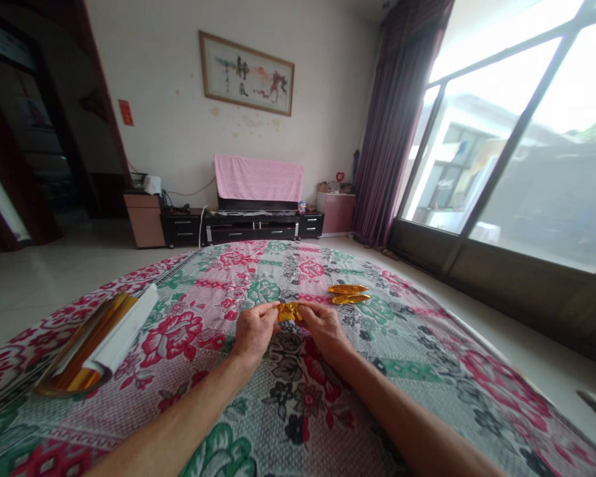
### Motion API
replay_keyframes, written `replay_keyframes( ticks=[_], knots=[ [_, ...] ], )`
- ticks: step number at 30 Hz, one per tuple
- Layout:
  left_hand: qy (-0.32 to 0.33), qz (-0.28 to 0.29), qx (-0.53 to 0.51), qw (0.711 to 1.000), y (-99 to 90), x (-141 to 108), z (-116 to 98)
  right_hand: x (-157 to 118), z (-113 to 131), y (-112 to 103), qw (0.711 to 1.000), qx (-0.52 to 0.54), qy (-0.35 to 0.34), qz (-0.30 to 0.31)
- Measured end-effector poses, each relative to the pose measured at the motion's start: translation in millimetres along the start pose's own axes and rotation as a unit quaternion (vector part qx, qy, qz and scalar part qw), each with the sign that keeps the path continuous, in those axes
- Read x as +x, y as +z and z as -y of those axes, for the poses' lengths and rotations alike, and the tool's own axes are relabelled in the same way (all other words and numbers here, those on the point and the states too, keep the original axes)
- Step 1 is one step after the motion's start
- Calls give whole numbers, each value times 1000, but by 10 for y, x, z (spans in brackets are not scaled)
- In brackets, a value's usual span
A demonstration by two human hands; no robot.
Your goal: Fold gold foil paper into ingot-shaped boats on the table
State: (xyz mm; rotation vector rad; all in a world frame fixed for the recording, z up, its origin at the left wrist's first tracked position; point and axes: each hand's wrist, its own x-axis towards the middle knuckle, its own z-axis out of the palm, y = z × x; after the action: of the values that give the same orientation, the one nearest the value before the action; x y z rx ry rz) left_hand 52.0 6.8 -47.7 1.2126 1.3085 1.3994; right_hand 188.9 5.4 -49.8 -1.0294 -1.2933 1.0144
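From afar I see the left hand (pixel 252 334) and right hand (pixel 326 326) pinching opposite ends of the gold foil (pixel 290 313), to the near left of two slim gold pieces (pixel 348 289), apparently mid-fold, which I judge calls next for even, gentle pressure.

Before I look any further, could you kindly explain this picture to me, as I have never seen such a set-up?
Of course. There is no machine here: you see a person's own bare left hand and right hand. The single picture comes from a camera worn on their head, looking forward and down. Between them, the hands hold a small, crinkled, shiny gold piece, one at each end. The surface below wears a red, green and grey flower-patterned cloth. On it, just beyond the right hand, lie two slim, pointed, shiny gold pieces; at the left rests a curled bundle of gold and white sheets.
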Motion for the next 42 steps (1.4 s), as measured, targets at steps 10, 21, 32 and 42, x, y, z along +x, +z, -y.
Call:
replay_keyframes(
  ticks=[10,21,32,42],
  knots=[
    [-19,2,-26,999,9,-25,-52,9,-22,-1,1000,-5,-2,2],
    [-20,7,-29,999,2,-19,-28,26,-63,-21,997,-64,-25,17],
    [-14,1,-12,1000,-1,-20,-28,23,-67,-18,997,-63,-33,23],
    [-32,7,14,999,-13,-13,-60,31,-72,-7,999,-52,1,3]
  ],
)
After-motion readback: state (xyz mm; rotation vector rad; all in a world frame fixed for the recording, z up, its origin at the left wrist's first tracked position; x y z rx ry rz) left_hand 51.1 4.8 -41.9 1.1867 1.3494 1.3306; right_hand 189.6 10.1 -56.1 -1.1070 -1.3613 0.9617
